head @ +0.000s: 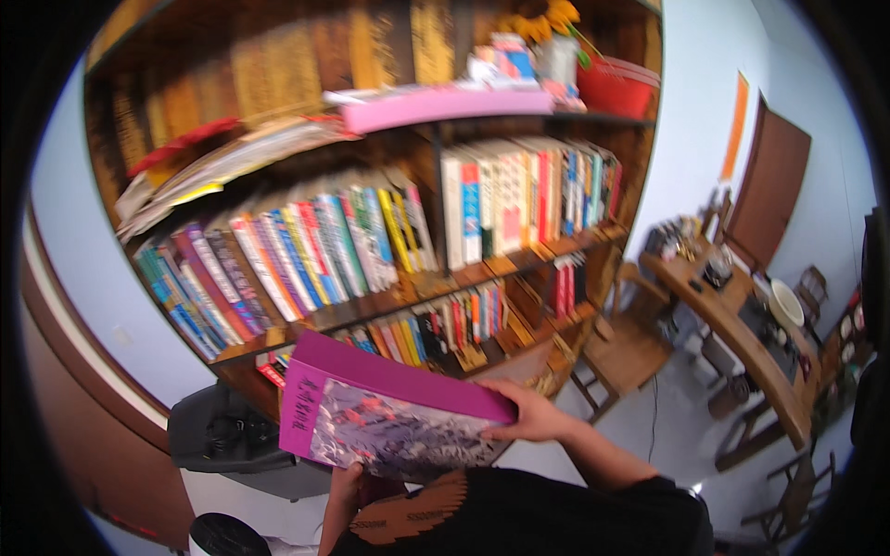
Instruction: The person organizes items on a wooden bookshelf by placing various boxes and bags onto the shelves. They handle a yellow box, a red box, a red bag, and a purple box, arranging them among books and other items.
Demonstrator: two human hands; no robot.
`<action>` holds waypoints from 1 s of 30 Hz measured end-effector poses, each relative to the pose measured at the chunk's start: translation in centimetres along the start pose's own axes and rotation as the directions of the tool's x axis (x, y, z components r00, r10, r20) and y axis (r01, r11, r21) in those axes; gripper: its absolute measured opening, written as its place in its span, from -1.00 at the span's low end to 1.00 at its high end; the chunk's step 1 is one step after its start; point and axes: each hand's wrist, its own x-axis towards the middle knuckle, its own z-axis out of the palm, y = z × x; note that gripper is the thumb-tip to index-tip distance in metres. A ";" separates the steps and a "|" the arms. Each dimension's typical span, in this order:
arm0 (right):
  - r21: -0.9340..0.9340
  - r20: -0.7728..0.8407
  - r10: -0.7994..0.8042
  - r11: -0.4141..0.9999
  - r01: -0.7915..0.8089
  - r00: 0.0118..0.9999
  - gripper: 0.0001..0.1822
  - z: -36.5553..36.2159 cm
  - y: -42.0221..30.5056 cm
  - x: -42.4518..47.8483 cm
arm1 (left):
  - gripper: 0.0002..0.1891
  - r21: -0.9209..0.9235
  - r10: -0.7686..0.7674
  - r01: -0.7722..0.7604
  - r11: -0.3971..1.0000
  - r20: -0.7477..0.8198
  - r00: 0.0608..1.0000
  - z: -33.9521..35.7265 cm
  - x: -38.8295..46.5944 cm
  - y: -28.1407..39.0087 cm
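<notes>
Both hands hold a large, thick purple book or boxed volume (400, 410), its cover showing a grey floral picture and some writing. At its lower left edge my left hand (348, 483) grips it, the thumb on the cover and the other fingers hidden beneath. My right hand (525, 413) clasps the far right end, fingers spread along the top and front. The volume is tilted in front of my black shirt, before a wooden bookshelf (327, 320) with rows of upright books (313, 257).
Papers (243, 156), a pink box (448, 108) and a red basket (615, 87) lie on the upper shelf. A black case or bag (222, 431) stands at left. To the right are a wooden chair (629, 347) and a long wooden table (723, 333).
</notes>
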 end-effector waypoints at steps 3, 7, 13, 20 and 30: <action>-0.130 0.115 0.014 0.991 0.001 0.993 -0.06 -3.1 0.0 1.4 | -0.26 0.023 -0.001 0.003 1.000 -0.073 0.997 1.0 0.6 -2.5; -0.126 0.157 0.131 0.986 -0.112 0.979 -0.02 -6.2 0.5 1.9 | -0.21 0.022 -0.046 0.045 0.999 0.012 0.999 3.3 2.7 -4.4; 0.110 0.064 0.187 0.975 -0.193 0.980 -0.04 -9.1 6.3 0.6 | -0.20 -0.015 0.045 -0.045 0.999 -0.016 0.999 11.3 6.5 -5.5; 0.488 -0.056 0.433 0.798 -0.353 0.900 -0.15 -9.7 13.7 -5.4 | -0.51 0.331 -0.174 0.149 0.932 0.047 0.984 17.3 12.4 -5.0; 0.512 -0.275 0.500 0.799 -0.315 0.821 -0.30 -8.3 10.1 -10.8 | -0.37 0.424 -0.391 0.252 0.870 0.282 0.876 17.7 13.7 -7.6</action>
